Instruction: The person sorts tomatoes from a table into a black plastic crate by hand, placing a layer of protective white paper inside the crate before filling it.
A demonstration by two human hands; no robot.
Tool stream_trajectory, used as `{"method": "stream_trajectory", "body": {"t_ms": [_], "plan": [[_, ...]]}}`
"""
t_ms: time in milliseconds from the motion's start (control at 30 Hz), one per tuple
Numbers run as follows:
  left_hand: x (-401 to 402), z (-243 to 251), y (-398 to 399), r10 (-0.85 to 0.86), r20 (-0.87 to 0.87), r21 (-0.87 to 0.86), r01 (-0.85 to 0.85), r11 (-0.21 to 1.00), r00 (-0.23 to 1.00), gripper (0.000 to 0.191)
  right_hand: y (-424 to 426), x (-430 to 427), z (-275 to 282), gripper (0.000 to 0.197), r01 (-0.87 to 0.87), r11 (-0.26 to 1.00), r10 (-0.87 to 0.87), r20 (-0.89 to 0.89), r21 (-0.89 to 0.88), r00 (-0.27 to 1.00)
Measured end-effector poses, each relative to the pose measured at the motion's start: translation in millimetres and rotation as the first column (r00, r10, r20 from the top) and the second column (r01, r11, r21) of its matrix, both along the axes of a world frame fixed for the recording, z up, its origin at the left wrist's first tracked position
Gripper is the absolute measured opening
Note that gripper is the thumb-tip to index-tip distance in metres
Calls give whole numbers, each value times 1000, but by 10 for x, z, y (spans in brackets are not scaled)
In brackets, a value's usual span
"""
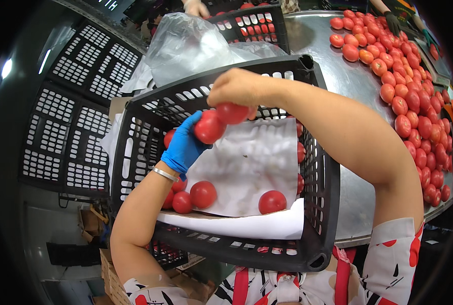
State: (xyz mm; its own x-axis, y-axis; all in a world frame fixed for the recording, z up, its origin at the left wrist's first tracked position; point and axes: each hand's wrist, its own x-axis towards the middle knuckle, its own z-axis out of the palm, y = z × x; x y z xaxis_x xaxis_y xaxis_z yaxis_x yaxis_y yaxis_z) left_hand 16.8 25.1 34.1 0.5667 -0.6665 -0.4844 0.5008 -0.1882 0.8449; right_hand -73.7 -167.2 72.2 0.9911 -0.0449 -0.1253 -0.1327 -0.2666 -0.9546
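My left hand, in a blue glove, holds a red tomato over the left part of a black plastic crate. Bare and curled palm down, my right hand grips another tomato. The two tomatoes overlap in view; whether they touch I cannot tell. White paper lines the crate. On it rest a tomato at front right, one at front left, and several along both sides, partly hidden by my left hand and the crate wall.
Many tomatoes spread across a steel table on the right, beside a co-worker's gloved hand. Another person's hand reaches in behind clear plastic bags. Black crates stand at left; a crate of tomatoes stands behind.
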Motion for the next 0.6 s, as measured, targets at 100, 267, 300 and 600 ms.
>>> {"method": "stream_trajectory", "body": {"t_ms": [100, 267, 300, 600], "plan": [[55, 55, 34, 95, -91, -76, -102, 992, 991, 37, 84, -32, -40, 61, -179, 976, 181, 0, -120, 984], [41, 1, -29, 17, -216, -58, -30, 998, 976, 50, 135, 63, -289, 65, -224, 959, 253, 176, -172, 951], [20, 12, -15, 10, -243, -35, -19, 999, 970, 55, 165, 35, -245, 65, -227, 959, 257, 177, -172, 950], [-98, 228, -42, -100, 68, 14, 99, 995, 993, 73, 163, -53, -73, 61, -223, 975, 223, -39, 9, 974]]}}
